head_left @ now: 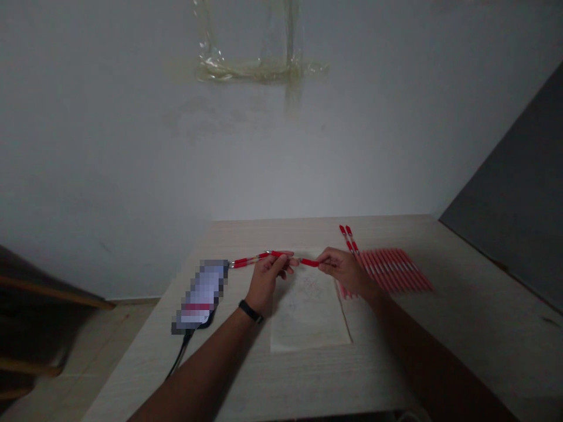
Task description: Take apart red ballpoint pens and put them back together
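My left hand (269, 276) is closed around a red pen (253, 259) that points out to the left above the table. My right hand (341, 268) pinches a small red pen cap (309, 262) just to the right of the pen's end, a short gap from my left fingers. Both hands hover over a sheet of paper (308, 316) with faint scribbles. A black band sits on my left wrist.
A row of several red pens (393, 271) lies on the light wooden table (461, 328) behind my right hand, with two more pens (348, 234) angled above it. A blurred-out device (200, 296) with a black cable lies at the left. A plain wall stands behind.
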A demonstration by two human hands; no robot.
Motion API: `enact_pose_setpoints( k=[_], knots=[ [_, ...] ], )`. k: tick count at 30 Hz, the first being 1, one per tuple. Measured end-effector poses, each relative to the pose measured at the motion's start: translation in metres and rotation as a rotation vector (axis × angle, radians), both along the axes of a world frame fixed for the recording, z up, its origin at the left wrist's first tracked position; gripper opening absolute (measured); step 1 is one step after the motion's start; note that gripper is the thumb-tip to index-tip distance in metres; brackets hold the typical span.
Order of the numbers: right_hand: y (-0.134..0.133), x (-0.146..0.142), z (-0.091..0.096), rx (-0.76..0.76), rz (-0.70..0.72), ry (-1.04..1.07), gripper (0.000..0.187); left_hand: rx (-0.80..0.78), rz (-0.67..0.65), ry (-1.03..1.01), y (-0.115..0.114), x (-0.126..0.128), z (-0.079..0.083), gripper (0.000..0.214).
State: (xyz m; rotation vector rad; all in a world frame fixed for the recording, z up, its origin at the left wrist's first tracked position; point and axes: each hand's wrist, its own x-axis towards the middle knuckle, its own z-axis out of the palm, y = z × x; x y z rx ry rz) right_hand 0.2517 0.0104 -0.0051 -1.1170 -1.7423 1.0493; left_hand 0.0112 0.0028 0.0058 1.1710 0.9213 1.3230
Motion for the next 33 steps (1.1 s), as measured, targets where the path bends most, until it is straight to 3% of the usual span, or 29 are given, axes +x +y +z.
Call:
enact_pose_setpoints(
  k=[6,14,17,22,29,33],
  knots=[
    [0.003,-0.003,0.000,0.108,0.009,-0.036,0.024,-0.016,0.019,0.020,0.000,0.000,0.001,0.037],
    [0.009,0.002,0.003,0.077,-0.030,0.104,0.023,-0.049,0.009,-0.054,0.000,-0.001,0.002,0.028],
    [0.010,0.003,0.005,0.047,-0.052,0.182,0.023,-0.014,-0.019,0.003,0.000,-0.002,0.001,0.023],
    [0.010,0.002,0.008,0.060,-0.058,0.253,0.027,0.017,-0.156,0.099,-0.002,0.001,-0.003,0.020],
    [-0.001,-0.012,0.010,0.028,0.030,0.245,0.034,-0.017,-0.570,0.134,-0.013,0.008,-0.007,0.031],
    [-0.003,-0.018,0.005,0.020,0.095,0.255,0.034,0.040,-0.483,0.129,-0.010,0.008,-0.007,0.026]
  ],
)
